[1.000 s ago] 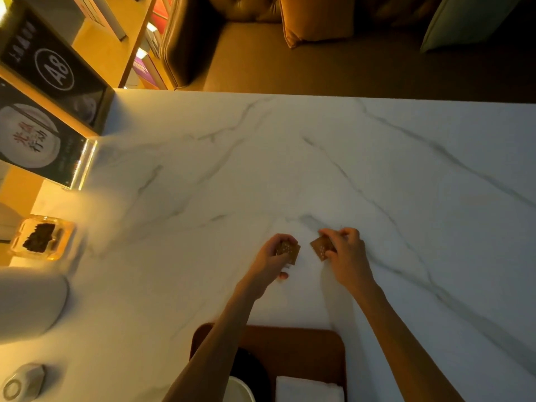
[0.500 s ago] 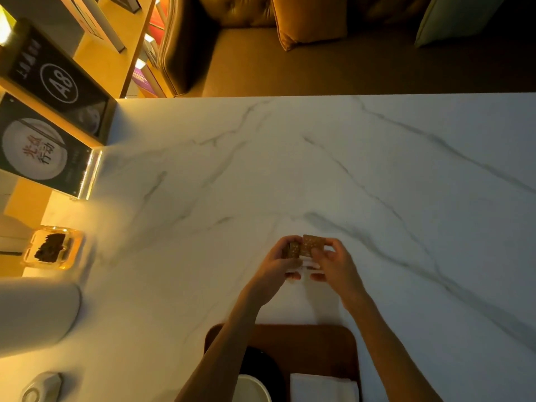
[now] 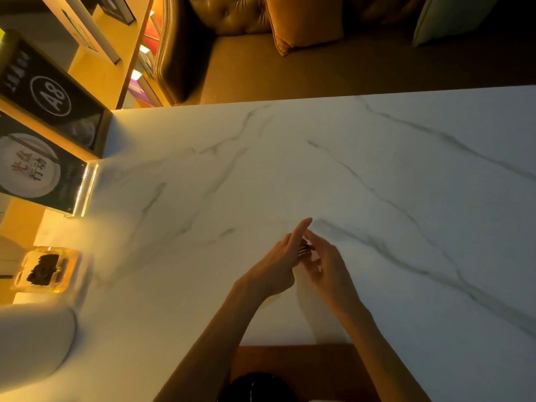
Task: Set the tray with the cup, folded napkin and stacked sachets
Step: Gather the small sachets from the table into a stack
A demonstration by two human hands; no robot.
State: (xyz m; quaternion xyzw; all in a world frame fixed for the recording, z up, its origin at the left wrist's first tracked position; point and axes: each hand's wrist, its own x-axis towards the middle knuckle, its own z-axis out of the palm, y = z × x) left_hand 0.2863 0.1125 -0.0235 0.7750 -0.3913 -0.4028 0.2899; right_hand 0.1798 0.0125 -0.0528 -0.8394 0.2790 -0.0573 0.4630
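Note:
My left hand and my right hand are pressed together above the white marble table. Between their fingers sit the small brown sachets, only an edge of them showing. The left fingers are stretched flat against the sachets and the right fingers curl round them from the other side. The brown wooden tray lies at the near table edge below my forearms. A dark round object sits on it at the bottom of the frame. The cup and the napkin are out of frame.
A clear container with dark contents stands at the left edge, with a pale rounded object in front of it. Black sign stands line the far left. A brown sofa with cushions runs behind the table.
One second ago each hand held one sachet apart on the table. The hands have since come together, lifted, and now clasp the sachets between them. The view has tilted up, cutting off the cup and napkin.

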